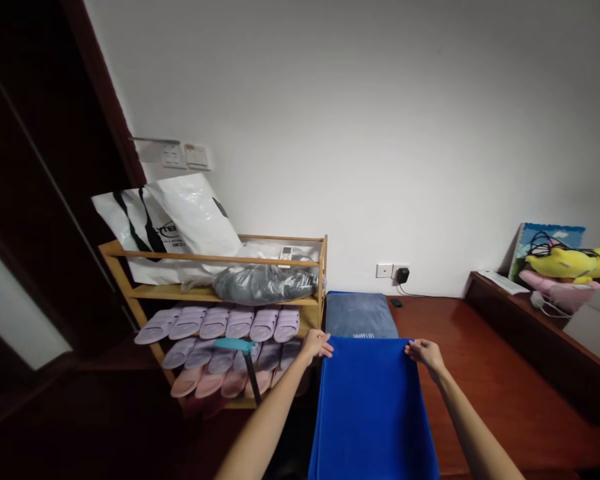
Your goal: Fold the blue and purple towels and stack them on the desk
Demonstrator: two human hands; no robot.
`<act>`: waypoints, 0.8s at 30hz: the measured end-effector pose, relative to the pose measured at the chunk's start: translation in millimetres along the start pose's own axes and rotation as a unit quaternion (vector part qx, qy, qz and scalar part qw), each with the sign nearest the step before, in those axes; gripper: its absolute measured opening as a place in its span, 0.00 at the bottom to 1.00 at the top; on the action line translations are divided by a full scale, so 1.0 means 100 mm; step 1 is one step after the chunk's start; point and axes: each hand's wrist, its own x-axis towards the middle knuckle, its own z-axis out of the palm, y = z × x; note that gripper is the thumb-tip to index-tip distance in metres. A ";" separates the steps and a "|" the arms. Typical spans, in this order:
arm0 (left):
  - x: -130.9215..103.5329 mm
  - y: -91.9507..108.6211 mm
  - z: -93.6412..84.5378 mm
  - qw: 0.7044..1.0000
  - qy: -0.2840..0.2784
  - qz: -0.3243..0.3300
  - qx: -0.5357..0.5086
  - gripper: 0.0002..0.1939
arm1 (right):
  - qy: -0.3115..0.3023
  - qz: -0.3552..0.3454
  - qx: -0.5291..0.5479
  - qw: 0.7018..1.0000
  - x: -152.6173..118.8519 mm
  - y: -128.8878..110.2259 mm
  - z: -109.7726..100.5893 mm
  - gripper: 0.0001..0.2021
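A bright blue cloth point(370, 407) hangs between my two hands, its top edge stretched roughly level. At the cloth's upper left corner, my left hand point(318, 345) is closed on the edge, some fingers extended. My right hand point(424, 353) pinches the upper right corner. Just beyond the top edge lies a grey-blue folded item point(360, 315) with pale lettering, partly covered by the cloth, with a blue edge showing behind it.
On the left, a wooden rack point(220, 259) holds white bags point(193, 213) and rows of slippers point(214, 323). A teal-topped handle point(234, 345) stands before it. Right of the cloth is a reddish-brown wooden surface point(460, 360); a yellow plush point(570, 263) lies on the ledge.
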 end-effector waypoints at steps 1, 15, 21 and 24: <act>0.09 -0.03 0.05 1.000 0.007 -0.013 0.005 0.15 | 0.006 0.001 -0.006 1.000 0.09 0.08 0.04 0.19; 0.48 -0.44 0.71 0.957 0.101 0.140 0.232 0.29 | -0.065 -0.104 -0.271 0.955 0.52 0.86 0.52 0.38; 0.51 -0.84 0.81 0.870 0.069 0.210 0.441 0.31 | -0.048 -0.095 -0.479 0.871 0.46 1.11 0.53 0.35; 0.49 -0.74 0.76 0.865 0.056 0.194 0.460 0.31 | -0.006 -0.089 -0.534 0.841 0.36 1.08 0.56 0.35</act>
